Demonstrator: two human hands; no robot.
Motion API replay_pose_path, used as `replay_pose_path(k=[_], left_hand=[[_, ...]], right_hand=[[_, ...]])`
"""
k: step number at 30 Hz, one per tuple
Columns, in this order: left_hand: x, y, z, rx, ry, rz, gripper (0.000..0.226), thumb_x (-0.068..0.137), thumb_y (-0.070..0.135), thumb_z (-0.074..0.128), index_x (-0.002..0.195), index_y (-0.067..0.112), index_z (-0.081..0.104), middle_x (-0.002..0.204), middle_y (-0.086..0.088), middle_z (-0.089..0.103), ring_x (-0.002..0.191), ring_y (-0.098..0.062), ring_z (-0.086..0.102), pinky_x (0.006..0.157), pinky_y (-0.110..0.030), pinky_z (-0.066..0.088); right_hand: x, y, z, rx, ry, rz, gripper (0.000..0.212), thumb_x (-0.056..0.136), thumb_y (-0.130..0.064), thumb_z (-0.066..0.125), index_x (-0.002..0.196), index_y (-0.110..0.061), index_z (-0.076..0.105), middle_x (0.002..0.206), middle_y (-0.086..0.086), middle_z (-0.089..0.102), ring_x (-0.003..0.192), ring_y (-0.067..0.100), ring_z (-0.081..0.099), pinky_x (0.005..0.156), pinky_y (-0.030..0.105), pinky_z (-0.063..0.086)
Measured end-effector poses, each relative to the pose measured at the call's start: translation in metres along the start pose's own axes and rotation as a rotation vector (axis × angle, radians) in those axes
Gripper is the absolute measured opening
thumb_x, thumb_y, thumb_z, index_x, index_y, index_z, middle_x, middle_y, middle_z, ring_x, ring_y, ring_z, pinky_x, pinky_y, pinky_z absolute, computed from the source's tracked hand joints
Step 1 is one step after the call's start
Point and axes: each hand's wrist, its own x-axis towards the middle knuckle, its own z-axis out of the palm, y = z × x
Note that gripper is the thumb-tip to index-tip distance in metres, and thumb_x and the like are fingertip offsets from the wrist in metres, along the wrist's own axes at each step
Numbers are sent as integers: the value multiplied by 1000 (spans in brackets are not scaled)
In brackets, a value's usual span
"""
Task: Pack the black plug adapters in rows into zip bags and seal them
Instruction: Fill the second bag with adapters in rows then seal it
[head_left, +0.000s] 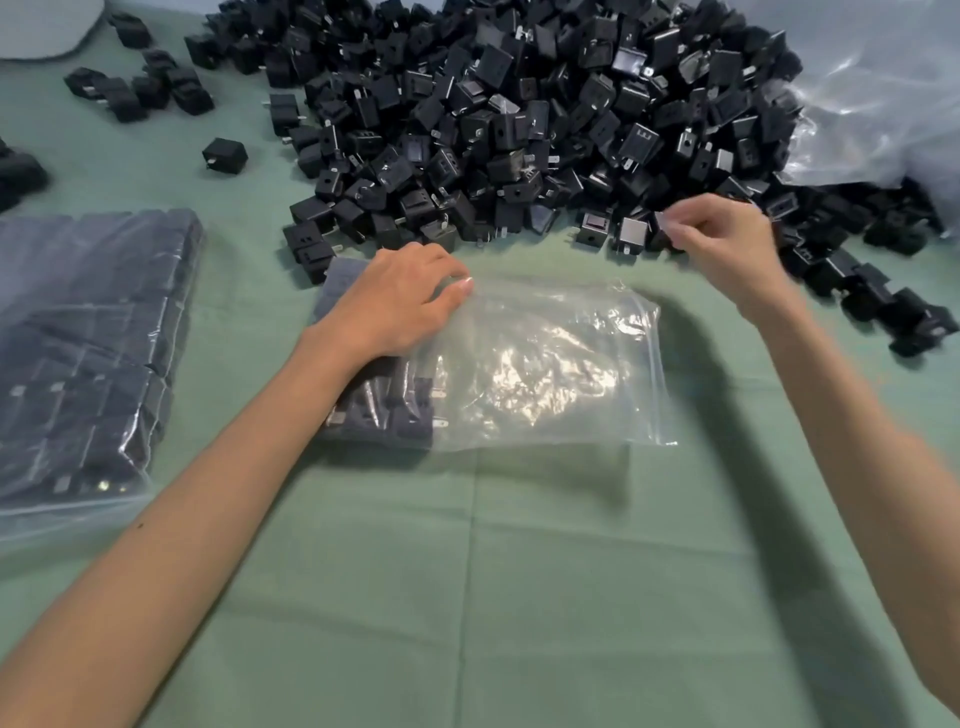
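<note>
The left hand (395, 306) lay palm down on the left end of a clear bag (545, 364), its fingers bent over the far edge and its thumb straight along the plastic; whether it gripped the bag or only pressed on it could not be told. The bag lay flat on the green desk (519, 571) with its zip strip at the right end. Black adapters (400, 410) were packed side by side in its left end, partly under the hand and wrist, with prongs pointing toward the zip; the rest of the bag held nothing and lay crumpled and shiny. The right hand (727, 249) was beyond the bag's far right corner, at the near edge of the pile (519, 114), its fingers curled and its fingertips pinching one adapter (662, 228), though blur hid the grip's detail. The pile spread across the far side of the desk, well past both hands. At the left, apart from the open bag, lay a full bag (88, 338) packed with adapters in rows. A clear plastic sheet (872, 104) lay at the pile's far right.
</note>
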Motion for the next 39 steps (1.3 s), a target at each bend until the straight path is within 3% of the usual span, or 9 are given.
replay_pose_path(k=[3,7,10,17,26,32,35,37,39], left_hand=[[-1,1,-1,0,0,-4,49,96,48,28,124,18,56,127,1,55,121,-16,43,102,-37,26],[-2,0,-1,-11,5,-3,46,98,45,30,124,17,57,127,1,56,120,-16,44,102,-37,27],[-1,0,-1,-24,9,5,44,99,44,32,125,17,57,127,1,56,121,-17,44,102,-39,27],[1,-2,1,-55,35,21,40,101,40,34,122,18,59,122,1,57,118,-18,45,101,-39,27],[2,-3,1,-128,57,10,35,104,36,32,112,18,60,105,4,55,104,-17,47,86,-30,22],[1,-1,0,-125,70,11,38,104,36,31,102,12,61,102,-2,59,97,-18,50,83,-31,24],[1,0,0,-137,73,8,37,104,36,31,100,14,61,101,-1,59,97,-19,50,84,-32,25],[1,0,0,-135,74,9,37,104,36,31,105,16,62,103,0,59,99,-18,51,85,-32,26],[1,-1,0,-134,77,13,37,104,36,32,107,16,63,104,1,59,101,-18,51,86,-32,26]], right_hand=[[17,-3,41,-450,-69,33,50,89,-49,59,127,-18,55,119,12,58,105,29,57,90,40,47],[19,-4,67,-587,47,92,53,87,-43,63,117,-4,43,111,21,57,103,43,55,75,44,41],[10,-2,52,-479,33,90,40,84,-31,58,114,-7,48,96,17,57,90,37,57,68,34,39],[-87,8,-9,490,-269,70,46,84,7,60,101,-34,73,81,-4,70,63,7,55,64,18,50],[-86,-54,37,252,-939,-177,17,94,-24,55,104,-15,64,106,4,67,105,21,62,86,28,50],[-77,-89,105,-13,-724,-397,23,90,-23,65,107,-8,68,100,1,68,78,-1,60,73,21,50],[-82,-110,138,-174,-586,-354,31,95,11,40,119,2,57,122,13,61,106,12,60,100,38,45],[-83,-109,137,13,-722,-386,31,93,8,51,123,8,56,122,22,60,109,32,61,95,45,48],[-80,-109,112,47,-814,-390,36,91,-7,62,126,-1,59,114,6,66,99,5,62,88,24,48]])
